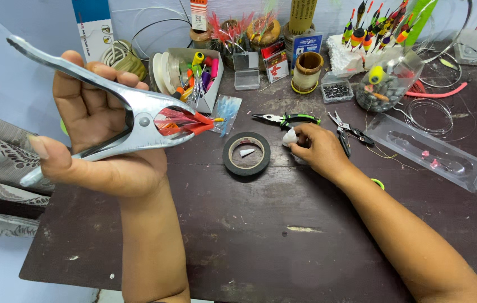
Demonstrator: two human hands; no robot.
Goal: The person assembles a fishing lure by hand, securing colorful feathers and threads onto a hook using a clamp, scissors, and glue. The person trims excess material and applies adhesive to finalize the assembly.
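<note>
A worn dark brown table [283,247] stands against a pale blue wall [19,22].

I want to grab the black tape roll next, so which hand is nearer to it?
Right. The right hand rests on the table just right of the black tape roll, holding something small and white. The left hand is raised to its left, gripping a metal spring clamp.

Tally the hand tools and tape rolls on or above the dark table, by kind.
Metal spring clamp, held in the left hand: 1
Pliers, green-handled and black-handled: 2
Black tape roll: 1
Total: 4
The right hand rests on something small and white.
</note>
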